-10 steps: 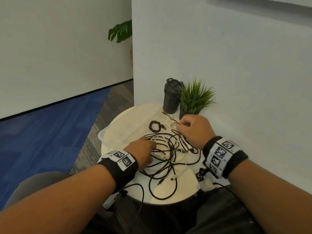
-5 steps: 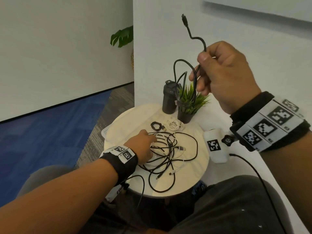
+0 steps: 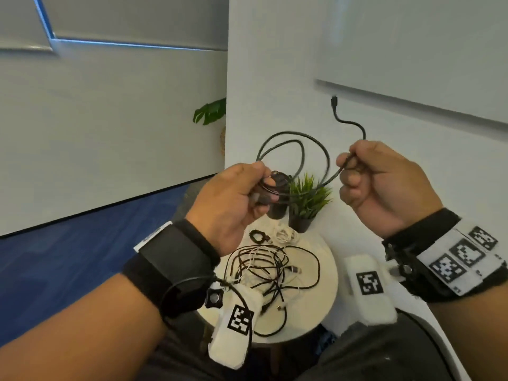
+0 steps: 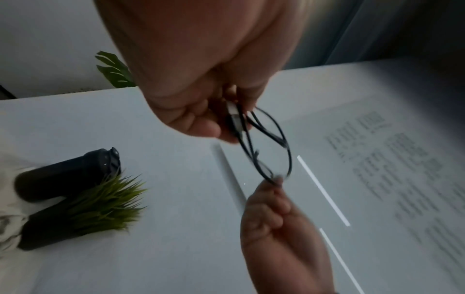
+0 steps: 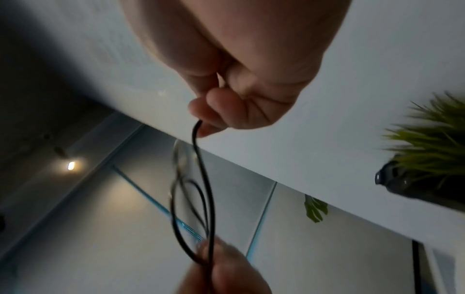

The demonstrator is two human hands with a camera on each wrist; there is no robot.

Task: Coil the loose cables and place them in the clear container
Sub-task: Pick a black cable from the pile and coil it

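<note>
While two hands (image 3: 233,199) (image 3: 382,185) grip, one black cable (image 3: 302,149), two loops

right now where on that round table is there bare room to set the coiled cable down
Bare strip on the round table along its right rim, outside the tangled cables. The back is crowded by the potted plant, bottle and small coils.
</note>
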